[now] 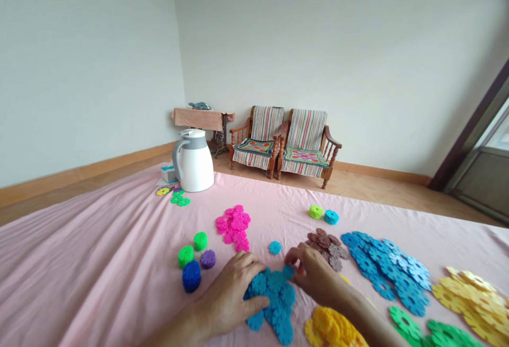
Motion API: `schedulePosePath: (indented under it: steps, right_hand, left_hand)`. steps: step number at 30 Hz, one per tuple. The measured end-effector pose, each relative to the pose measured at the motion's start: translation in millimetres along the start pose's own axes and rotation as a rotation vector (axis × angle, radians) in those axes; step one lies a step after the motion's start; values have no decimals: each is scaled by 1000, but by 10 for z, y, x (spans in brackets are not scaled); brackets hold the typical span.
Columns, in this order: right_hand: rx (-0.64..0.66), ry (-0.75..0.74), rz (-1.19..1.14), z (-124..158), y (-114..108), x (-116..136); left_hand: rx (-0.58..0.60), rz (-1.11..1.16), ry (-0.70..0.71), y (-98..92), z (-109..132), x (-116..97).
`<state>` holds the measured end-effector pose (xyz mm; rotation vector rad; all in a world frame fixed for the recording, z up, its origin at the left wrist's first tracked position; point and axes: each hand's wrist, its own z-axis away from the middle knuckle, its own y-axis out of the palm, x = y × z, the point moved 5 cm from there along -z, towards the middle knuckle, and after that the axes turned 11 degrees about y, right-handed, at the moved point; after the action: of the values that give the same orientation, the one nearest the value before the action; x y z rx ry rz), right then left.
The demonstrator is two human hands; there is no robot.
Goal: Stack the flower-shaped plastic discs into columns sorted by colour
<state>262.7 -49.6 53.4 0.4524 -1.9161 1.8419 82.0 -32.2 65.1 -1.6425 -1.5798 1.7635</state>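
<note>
My left hand (230, 296) rests on the pink cloth with its fingers curled against the left side of a pile of teal snowflake discs (274, 299). Its thumb touches the pile's lower edge. My right hand (314, 272) is at the pile's upper right, fingers pinched on one teal disc (289, 271). A single teal disc (274, 247) lies just beyond the pile. A brown disc pile (328, 246) sits right behind my right hand.
On the pink cloth (99, 262) lie pink discs (234, 225), stacked green (185, 256), dark blue (191, 275) and purple (208, 258) discs, a blue pile (389, 267), yellow piles (332, 328), green discs (429, 331). A white jug (193, 160) stands far left; two chairs (284, 145) behind.
</note>
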Motion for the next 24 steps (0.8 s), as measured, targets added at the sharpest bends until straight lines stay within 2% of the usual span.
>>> schedulePosePath:
  steps: [3, 6, 8, 11, 17, 24]
  right_hand:
    - [-27, -4, 14, -12, 3, 11]
    - [5, 11, -17, -49, -33, 29]
    - [8, 64, -90, -111, -69, 17]
    - [-75, 160, -198, -251, -105, -20]
    - [-130, 250, -248, -494, 45, -3]
    - [-140, 290, -231, -584, 170, -19]
  left_hand:
    - [4, 1, -3, -9, 0, -11]
    - [12, 8, 0, -24, -1, -30]
    - [20, 12, -6, -33, 0, -39]
    - [27, 9, -17, -40, 1, -47]
    - [23, 5, -17, -39, 3, -45]
    - [22, 8, -19, -43, 3, -45]
